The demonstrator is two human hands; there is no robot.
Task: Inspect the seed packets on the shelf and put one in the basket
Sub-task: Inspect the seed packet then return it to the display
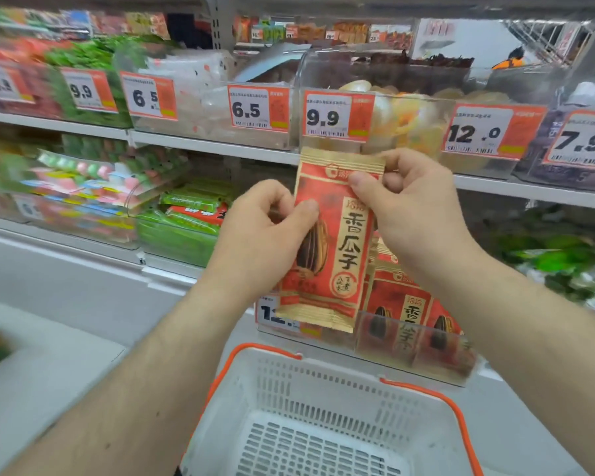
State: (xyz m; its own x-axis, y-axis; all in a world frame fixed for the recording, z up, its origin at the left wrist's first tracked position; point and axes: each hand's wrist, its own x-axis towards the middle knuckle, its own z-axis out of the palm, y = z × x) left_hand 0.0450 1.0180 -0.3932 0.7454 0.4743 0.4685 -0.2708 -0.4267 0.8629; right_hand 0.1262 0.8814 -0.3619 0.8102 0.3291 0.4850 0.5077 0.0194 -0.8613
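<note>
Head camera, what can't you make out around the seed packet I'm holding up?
- Held seed packet: its left edge is covered by the left hand, its upper right corner by the right hand.
- Price tag below it: the packet hides the digits after "12".
- Seed packets in the bin: blurred by the clear front.
- Basket: near side cut off by the bottom edge.

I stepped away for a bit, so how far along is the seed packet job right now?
Done: one red seed packet is off the shelf and up in front of the camera. In hand: the left hand pinches its left edge and the right hand its top, so the inspection looks under way. Left: the white basket below shows nothing inside; the packet is not yet in it. More packets sit in the shelf bin.
</note>
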